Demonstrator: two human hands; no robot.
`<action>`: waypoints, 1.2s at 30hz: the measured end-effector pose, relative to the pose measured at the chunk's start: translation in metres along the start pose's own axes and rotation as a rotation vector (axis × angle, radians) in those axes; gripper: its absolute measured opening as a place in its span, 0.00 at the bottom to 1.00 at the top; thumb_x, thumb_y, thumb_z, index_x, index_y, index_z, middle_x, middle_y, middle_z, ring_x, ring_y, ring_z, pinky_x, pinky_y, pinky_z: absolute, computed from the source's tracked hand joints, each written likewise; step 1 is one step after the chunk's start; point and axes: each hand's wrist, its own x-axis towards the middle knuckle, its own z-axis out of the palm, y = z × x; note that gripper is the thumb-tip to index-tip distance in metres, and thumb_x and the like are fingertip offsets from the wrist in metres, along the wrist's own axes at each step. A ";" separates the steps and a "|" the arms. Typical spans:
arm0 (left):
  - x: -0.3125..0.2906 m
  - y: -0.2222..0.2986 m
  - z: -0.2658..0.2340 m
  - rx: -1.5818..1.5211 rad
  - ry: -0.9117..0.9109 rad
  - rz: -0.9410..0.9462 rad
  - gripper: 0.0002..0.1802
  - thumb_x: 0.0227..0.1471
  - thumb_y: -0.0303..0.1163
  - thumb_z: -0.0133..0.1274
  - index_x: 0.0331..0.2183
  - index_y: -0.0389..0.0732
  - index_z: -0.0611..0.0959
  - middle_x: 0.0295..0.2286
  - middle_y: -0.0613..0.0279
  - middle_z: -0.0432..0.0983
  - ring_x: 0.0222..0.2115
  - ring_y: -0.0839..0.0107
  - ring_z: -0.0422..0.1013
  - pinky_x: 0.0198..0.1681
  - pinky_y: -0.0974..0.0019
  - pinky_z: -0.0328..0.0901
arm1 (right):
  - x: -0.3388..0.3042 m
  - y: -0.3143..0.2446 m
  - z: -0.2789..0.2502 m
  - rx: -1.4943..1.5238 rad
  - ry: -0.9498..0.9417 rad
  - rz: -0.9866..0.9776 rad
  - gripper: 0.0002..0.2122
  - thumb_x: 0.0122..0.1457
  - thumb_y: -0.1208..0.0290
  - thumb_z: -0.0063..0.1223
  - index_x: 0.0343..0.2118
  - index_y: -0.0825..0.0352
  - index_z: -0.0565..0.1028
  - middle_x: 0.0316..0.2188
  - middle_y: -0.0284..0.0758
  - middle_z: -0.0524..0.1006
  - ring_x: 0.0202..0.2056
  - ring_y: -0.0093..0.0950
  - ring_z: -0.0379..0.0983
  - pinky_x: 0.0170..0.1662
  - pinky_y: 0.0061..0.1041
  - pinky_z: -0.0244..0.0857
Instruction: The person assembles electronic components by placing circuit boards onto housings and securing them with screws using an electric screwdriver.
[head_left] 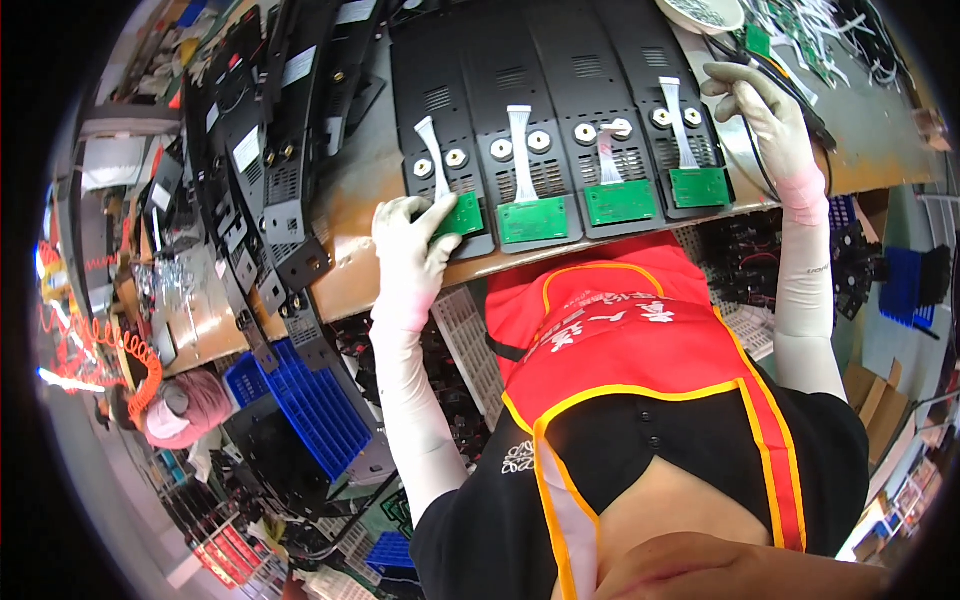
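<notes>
Four long black panels lie side by side across the workbench, each with a green circuit board at its near end and a white ribbon cable running away from it. My left hand [408,240], in a white glove, has its thumb and fingers closed on the leftmost circuit board [462,216]. From that board a white ribbon cable [433,158] reaches up the panel [430,100]. My right hand [762,115], also gloved, is raised beside the rightmost panel, near a black cable [752,160]. Its fingers are bent but apart, with nothing visible in them.
A white bowl of small metal parts [705,12] stands at the far right, near loose boards and white cables [800,45]. Black metal brackets [245,170] are piled on the left. Below the bench edge are a blue crate [315,410] and, further left, another person [185,410].
</notes>
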 end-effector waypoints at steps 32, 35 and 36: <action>0.005 0.016 -0.023 0.061 -0.284 -0.115 0.29 0.33 0.24 0.66 0.45 0.44 0.81 0.42 0.51 0.69 0.46 0.55 0.64 0.52 0.55 0.58 | -0.082 0.046 0.000 -0.158 0.241 0.029 0.11 0.58 0.75 0.51 0.42 0.69 0.78 0.39 0.34 0.79 0.39 0.23 0.75 0.45 0.22 0.68; 0.008 0.033 -0.022 0.061 -0.211 -0.053 0.30 0.36 0.32 0.66 0.46 0.44 0.79 0.45 0.48 0.67 0.49 0.51 0.62 0.57 0.49 0.54 | -0.079 0.030 0.004 -0.468 0.135 -0.217 0.13 0.47 0.72 0.61 0.38 0.64 0.80 0.38 0.36 0.77 0.42 0.35 0.72 0.48 0.30 0.65; 0.010 0.040 -0.018 0.048 -0.123 0.008 0.30 0.38 0.35 0.65 0.48 0.44 0.78 0.47 0.47 0.67 0.51 0.49 0.61 0.58 0.47 0.52 | -0.080 0.037 0.001 -0.561 0.111 -0.288 0.15 0.45 0.69 0.63 0.39 0.63 0.79 0.40 0.35 0.76 0.43 0.35 0.71 0.50 0.32 0.64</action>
